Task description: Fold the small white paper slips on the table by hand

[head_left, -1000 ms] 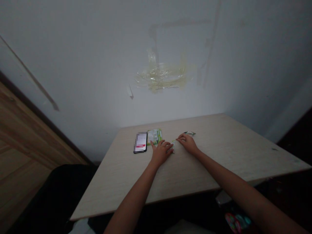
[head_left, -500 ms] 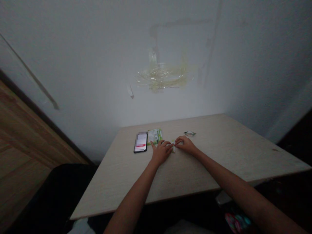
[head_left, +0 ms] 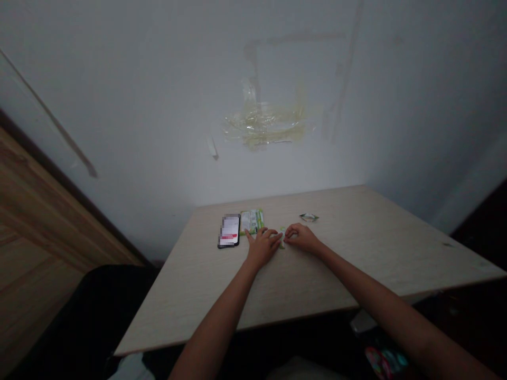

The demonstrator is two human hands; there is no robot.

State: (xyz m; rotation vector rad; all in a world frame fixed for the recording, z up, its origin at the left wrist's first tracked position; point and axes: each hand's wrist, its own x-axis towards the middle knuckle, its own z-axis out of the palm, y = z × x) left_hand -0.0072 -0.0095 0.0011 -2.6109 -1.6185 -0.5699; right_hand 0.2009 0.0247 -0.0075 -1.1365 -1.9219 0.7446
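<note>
Around the small wrapper [head_left: 282, 245] between my left hand [head_left: 263, 246] and right hand [head_left: 303, 237], I have bare tabletop [head_left: 283, 207] at twelve o'clock up to the wall [head_left: 285, 169], and at six between my forearms [head_left: 227, 306]; the phone [head_left: 229, 231] blocks me at nine, the green packet [head_left: 252, 220] at ten, the green-white scrap [head_left: 309, 217] at two

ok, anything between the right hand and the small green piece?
Nothing visible. The right hand is right at the small green piece, contact too small to tell; the left hand is on its other side. The phone and green packet lie farther left, the small wrapper farther back.
</note>
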